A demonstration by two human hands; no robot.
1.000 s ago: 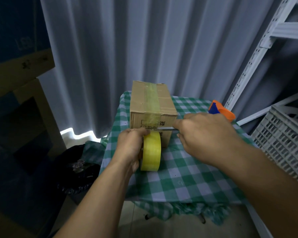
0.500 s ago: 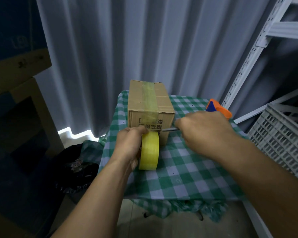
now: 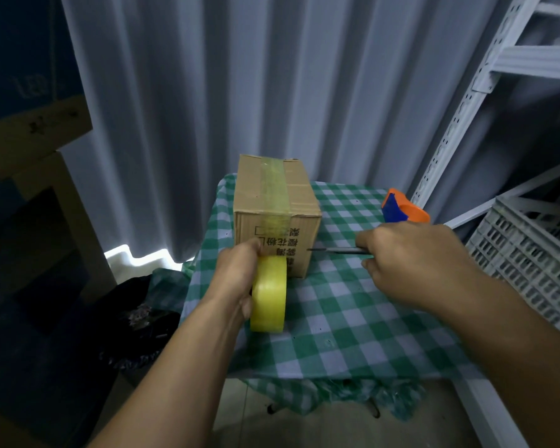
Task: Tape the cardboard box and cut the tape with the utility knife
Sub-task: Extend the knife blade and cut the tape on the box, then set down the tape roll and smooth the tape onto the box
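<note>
A small cardboard box (image 3: 301, 202) stands on a table with a green-and-white checked cloth (image 3: 343, 321). A strip of yellowish tape runs over the box's top and down its near face. My left hand (image 3: 236, 273) grips a yellow tape roll (image 3: 269, 294) held upright against the near face of the box. My right hand (image 3: 411, 260) holds a utility knife (image 3: 335, 250); its thin blade points left, with the tip just right of the box's near right edge. The knife's handle is hidden in my fist.
An orange and blue tape dispenser (image 3: 401, 210) lies at the table's far right. A white plastic crate (image 3: 530, 257) and white metal shelving (image 3: 459, 124) stand to the right. Grey curtains hang behind; stacked cardboard boxes (image 3: 29, 156) and a dark bag (image 3: 136, 324) sit at the left.
My right hand has pulled the knife to the right, away from the tape strip on the box's front. The left hand keeps the roll against the box.
</note>
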